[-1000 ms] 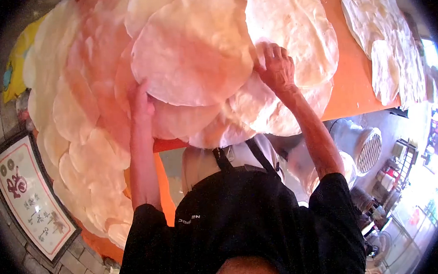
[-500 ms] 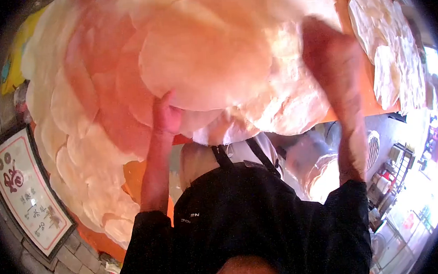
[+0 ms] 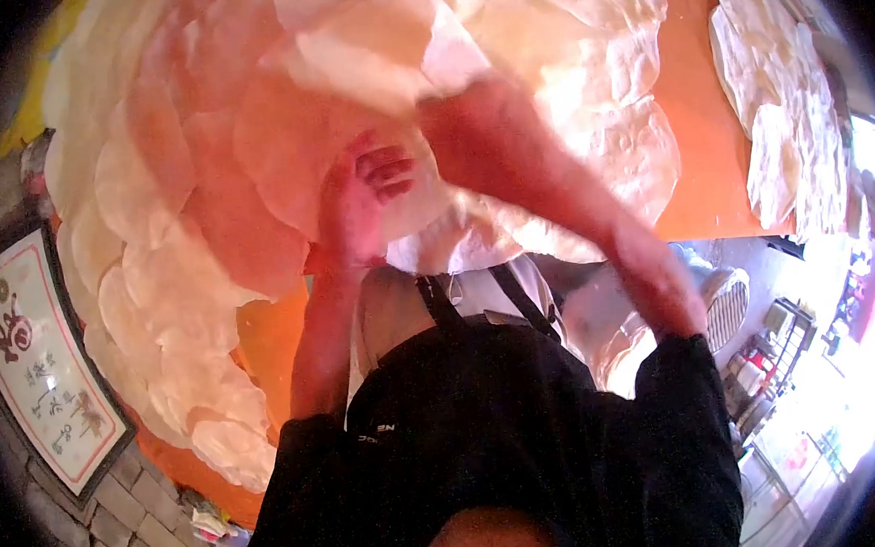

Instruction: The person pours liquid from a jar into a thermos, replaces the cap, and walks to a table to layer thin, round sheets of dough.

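Note:
A large heap of thin, pale round flatbreads (image 3: 182, 189) overlaps across an orange cloth (image 3: 700, 137). My left hand (image 3: 357, 193) is at the near edge of the heap with its fingers curled on the rim of one round flatbread (image 3: 365, 67), which is raised and bent at its top. My right hand (image 3: 468, 121) crosses over to the left just beside the left hand; it is blurred by motion, and its grip cannot be made out. My black sleeves and apron fill the lower part of the view.
A second row of flatbreads (image 3: 776, 82) lies at the far right of the cloth. A framed sign (image 3: 33, 368) leans on brick paving at the left. A round wire grille (image 3: 725, 306) and cluttered racks (image 3: 782, 343) stand below right.
My right hand left the far right flatbread, rose, and swept left to the left hand. My left hand moved right and up along the heap's edge. The top flatbread got lifted and bent.

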`<state>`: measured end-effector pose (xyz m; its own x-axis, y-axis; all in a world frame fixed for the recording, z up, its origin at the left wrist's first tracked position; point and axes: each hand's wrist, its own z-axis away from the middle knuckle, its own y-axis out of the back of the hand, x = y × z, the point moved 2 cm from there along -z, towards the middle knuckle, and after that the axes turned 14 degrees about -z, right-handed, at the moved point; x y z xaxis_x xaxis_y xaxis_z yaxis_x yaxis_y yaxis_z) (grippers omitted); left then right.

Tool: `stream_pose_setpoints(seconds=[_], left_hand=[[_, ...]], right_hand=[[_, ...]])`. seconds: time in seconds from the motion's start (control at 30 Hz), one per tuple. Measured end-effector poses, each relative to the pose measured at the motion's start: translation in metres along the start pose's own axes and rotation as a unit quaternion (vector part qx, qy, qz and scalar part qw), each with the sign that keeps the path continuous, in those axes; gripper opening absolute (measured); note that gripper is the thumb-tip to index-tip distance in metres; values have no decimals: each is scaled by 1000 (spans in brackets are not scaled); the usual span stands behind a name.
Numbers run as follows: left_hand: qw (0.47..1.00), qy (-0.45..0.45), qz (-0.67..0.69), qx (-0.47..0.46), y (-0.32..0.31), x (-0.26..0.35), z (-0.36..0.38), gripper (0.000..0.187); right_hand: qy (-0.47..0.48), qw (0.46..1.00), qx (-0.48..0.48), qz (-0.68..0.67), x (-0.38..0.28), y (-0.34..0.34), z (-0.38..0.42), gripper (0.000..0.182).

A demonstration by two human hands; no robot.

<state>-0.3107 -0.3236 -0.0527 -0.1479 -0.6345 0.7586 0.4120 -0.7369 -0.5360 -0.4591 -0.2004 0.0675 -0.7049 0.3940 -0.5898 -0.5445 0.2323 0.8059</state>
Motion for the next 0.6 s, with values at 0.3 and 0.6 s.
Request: stream_pose_setpoints(seconds=[0.3, 0.6], left_hand=[[828, -102, -393, 387, 146, 3, 39, 46], [919, -22, -163, 357, 189, 14, 33, 48]], right_hand=[[-57, 746, 311, -586, 133, 172, 21, 35], [-456, 840, 283, 75, 319, 38, 240, 66]])
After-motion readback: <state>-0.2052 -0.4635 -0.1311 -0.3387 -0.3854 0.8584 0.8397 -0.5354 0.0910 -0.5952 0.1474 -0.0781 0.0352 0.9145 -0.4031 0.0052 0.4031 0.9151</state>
